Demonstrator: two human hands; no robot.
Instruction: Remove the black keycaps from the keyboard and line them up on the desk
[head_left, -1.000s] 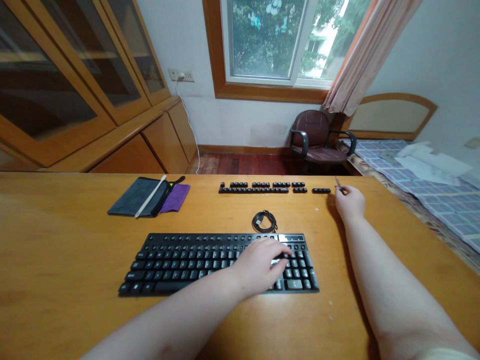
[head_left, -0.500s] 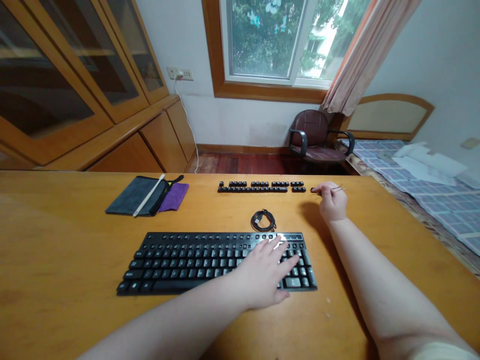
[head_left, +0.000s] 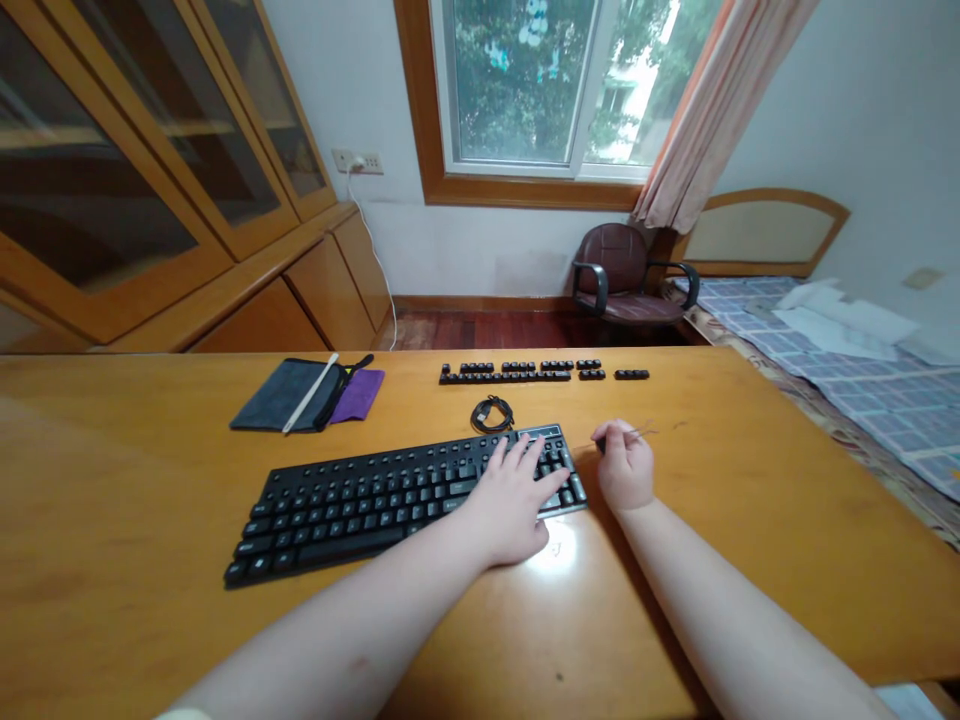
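Note:
A black keyboard point(head_left: 352, 515) lies at a slant on the table, its right end farther from me. My left hand point(head_left: 514, 500) rests open on its number pad, fingers spread over the keys, and hides part of that end. Just off the keyboard's right edge, my right hand point(head_left: 626, 465) is closed around what looks like a wire keycap puller point(head_left: 643, 432); thin wires stick out past the fingers, and a small dark part shows at the fingertips. The keyboard's coiled black cable point(head_left: 493, 414) sits behind it. Farther back, loose black keycaps point(head_left: 517, 377) are lined up in rows.
At the back left lie a grey pouch point(head_left: 274, 398), a white stick point(head_left: 309, 395) and a purple cloth point(head_left: 358, 396). Beyond the wooden table point(head_left: 750, 500) are a brown armchair point(head_left: 619, 270), a bed point(head_left: 810, 320) and a glass-door cabinet point(head_left: 247, 230).
My right hand has moved from the keycap rows back toward me, beside the keyboard. The keyboard has turned, its right end swinging away from me, with my left hand on it.

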